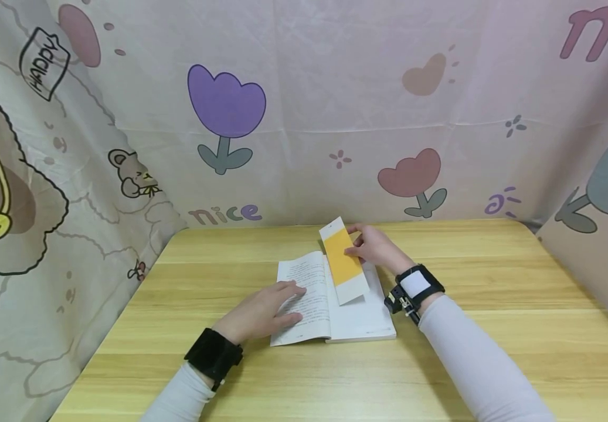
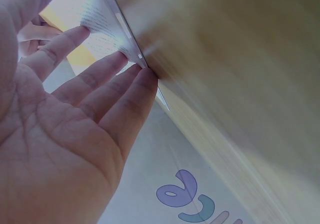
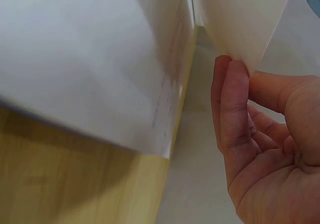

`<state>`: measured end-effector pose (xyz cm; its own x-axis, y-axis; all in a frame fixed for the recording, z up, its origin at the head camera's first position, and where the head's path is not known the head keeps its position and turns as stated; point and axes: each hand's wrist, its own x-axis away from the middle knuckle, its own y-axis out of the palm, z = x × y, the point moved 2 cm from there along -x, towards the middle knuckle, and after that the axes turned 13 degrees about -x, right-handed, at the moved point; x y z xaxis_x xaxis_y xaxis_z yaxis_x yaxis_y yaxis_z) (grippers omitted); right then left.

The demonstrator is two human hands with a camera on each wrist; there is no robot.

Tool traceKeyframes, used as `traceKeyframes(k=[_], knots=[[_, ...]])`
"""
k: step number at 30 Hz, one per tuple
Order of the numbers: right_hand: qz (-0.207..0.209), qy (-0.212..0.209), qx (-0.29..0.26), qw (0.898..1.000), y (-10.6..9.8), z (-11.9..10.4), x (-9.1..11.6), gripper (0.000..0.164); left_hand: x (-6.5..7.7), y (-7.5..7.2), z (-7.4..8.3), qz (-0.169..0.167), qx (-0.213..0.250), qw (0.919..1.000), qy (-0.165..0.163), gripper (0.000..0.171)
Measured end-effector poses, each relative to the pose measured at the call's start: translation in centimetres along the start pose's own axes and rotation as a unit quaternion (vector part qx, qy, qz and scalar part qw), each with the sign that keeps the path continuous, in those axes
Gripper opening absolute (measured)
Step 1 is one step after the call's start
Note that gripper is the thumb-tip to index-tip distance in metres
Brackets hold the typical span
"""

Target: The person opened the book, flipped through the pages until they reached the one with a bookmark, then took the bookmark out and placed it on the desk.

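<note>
An open book lies on the wooden table, with printed text on its left page and a mostly blank right page. Over the right page, a long yellow-and-white bookmark is raised at a tilt, a small dark dot near its top end. My right hand pinches the bookmark by its right side, thumb against fingers. In the right wrist view the bookmark's pale back bends into the fingertips. My left hand rests on the left page with fingers extended, and in the left wrist view its fingertips meet the paper.
The wooden table reaches out on both sides of the book. Behind it hangs a printed cloth backdrop, with another cloth side along the left. Both wrists carry black straps.
</note>
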<state>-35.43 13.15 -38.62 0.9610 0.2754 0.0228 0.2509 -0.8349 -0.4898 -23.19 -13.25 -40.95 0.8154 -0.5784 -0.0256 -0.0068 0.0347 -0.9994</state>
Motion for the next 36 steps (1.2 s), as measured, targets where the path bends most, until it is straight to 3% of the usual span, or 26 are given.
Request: traceKeyframes(k=[6,15,36], knots=[[-0.004,-0.018,-0.002,1.0,-1.5,0.0,0.5,0.056,0.0,0.1,0.0,-0.001,0.001,1.0,0.002,0.057],[0.002,-0.01,0.008,1.0,-3.9,0.3,1.2,0.055,0.2,0.2,-0.3,0.011,0.006,0.9999,0.005,0.056],[0.033,0.012,0.061,0.998,-9.1,5.0,3.5,0.056,-0.2,0.2,-0.6,0.014,0.015,0.9996,0.019,0.055]])
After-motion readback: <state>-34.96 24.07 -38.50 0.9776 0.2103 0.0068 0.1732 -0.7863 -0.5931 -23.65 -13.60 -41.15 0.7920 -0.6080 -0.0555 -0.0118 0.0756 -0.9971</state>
